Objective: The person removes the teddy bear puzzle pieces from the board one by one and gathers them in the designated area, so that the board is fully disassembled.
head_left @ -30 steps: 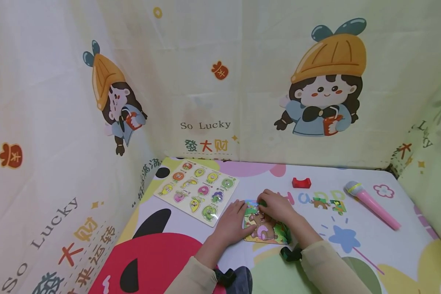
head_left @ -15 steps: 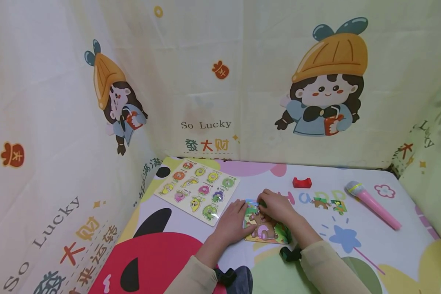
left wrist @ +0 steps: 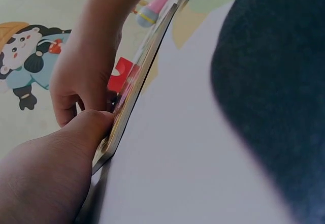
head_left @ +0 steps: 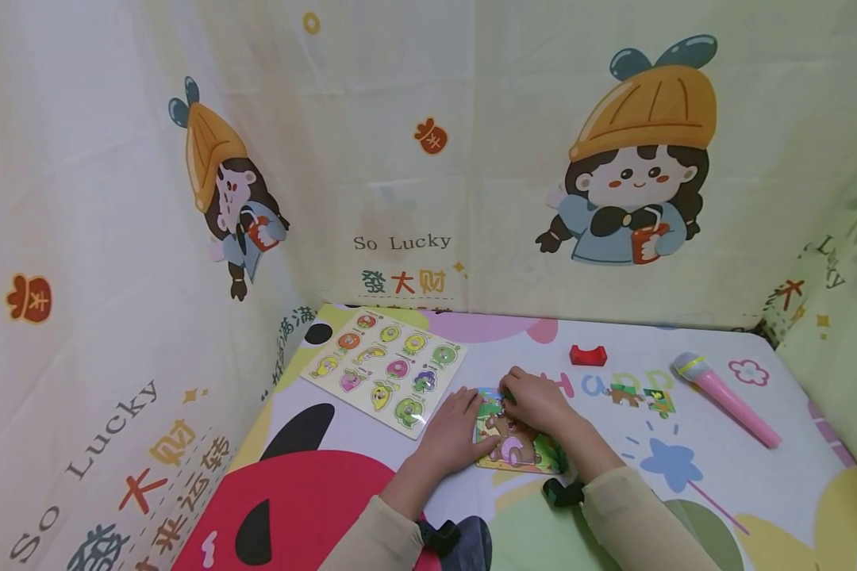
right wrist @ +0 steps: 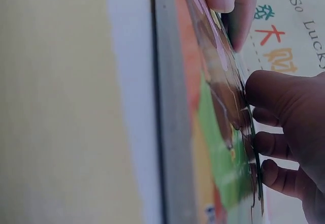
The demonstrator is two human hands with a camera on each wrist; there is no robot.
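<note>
A small picture puzzle (head_left: 514, 452) showing a brown bear lies on the table between the hands. My left hand (head_left: 448, 434) rests along the puzzle's left side, its fingers fairly straight and its thumb (left wrist: 86, 130) over the near-left part of the picture. Over the upper part of the puzzle, my right hand (head_left: 539, 403) has bent fingers and pinches a small dark-green puzzle piece (head_left: 509, 394), mostly covered by the fingertips. Close up in the right wrist view, the right fingers (right wrist: 274, 145) touch the puzzle's surface; the pinched piece cannot be made out there.
Two loose puzzle pieces, one brown (head_left: 623, 394) and one green (head_left: 659, 402), lie right of the puzzle. Behind them sits a red block (head_left: 588, 355), with a pink toy microphone (head_left: 728, 404) to the right. A fruit-and-vegetable board (head_left: 386, 369) lies back left. Printed cloth walls (head_left: 500, 174) enclose the table.
The head view has shifted very slightly. Both hands, the puzzle and the loose pieces stay in practically the same places.
</note>
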